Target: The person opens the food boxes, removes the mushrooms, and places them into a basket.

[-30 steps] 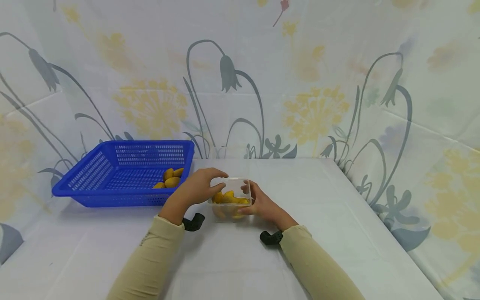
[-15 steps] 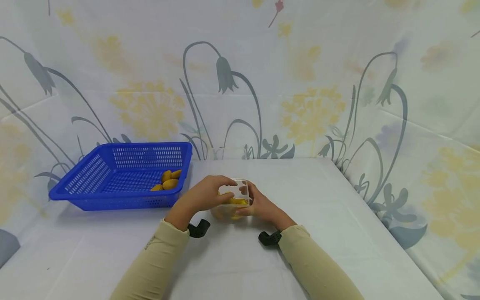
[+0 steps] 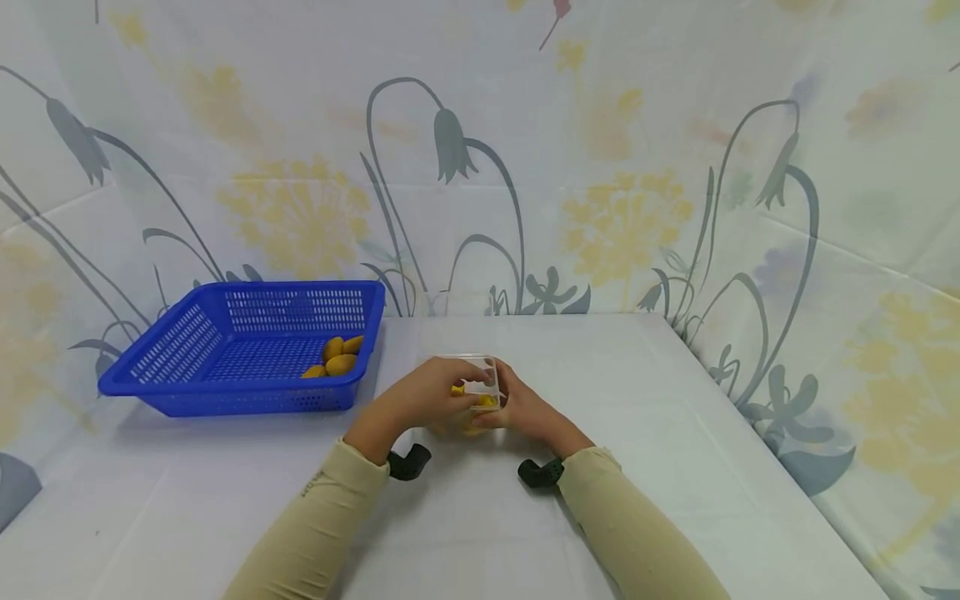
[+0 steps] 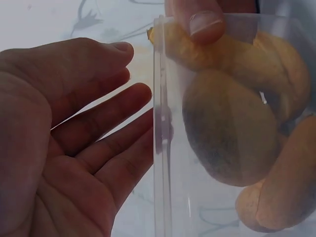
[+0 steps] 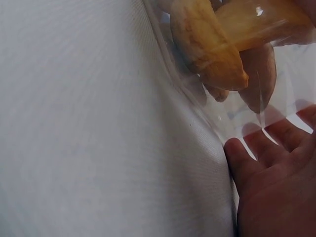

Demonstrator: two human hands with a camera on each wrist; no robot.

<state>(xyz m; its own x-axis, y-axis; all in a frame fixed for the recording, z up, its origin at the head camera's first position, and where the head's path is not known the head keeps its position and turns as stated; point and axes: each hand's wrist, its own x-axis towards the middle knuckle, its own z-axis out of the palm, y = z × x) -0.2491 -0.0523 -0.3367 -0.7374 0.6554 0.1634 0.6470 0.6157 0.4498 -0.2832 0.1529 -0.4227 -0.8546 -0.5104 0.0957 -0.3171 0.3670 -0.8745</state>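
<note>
At the middle of the worktop [image 3: 675, 433] stands a clear plastic box [image 3: 474, 392] filled with yellow fruit [image 4: 232, 133]. Both hands clasp it: the left hand [image 3: 420, 398] lies against its left wall with fingers nearly straight, and the right hand [image 3: 525, 410] grips its right side, thumb hooked over the rim. To the far left sits a blue basket [image 3: 187, 350] holding a few more fruit.
</note>
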